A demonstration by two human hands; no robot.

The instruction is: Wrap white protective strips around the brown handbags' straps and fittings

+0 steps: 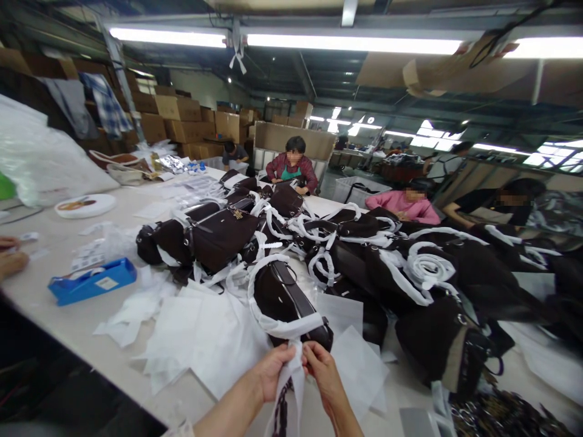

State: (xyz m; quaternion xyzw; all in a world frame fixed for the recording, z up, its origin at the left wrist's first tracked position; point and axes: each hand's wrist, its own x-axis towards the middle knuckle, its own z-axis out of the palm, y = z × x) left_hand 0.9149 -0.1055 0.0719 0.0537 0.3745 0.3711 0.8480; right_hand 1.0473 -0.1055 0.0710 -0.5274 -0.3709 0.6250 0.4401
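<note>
Both hands, left hand [273, 370] and right hand [321, 367], pinch the white wrapping strip [294, 364] at the near dark-brown handbag [285, 297], its handle mostly wrapped, wrapped bags [410, 267] piled beyond.

Dark brown handbag [285, 297] lying on white tissue sheets at near table edge — handle wrapped in white paper strip [291, 364], strip end pinched between both hands.
</note>
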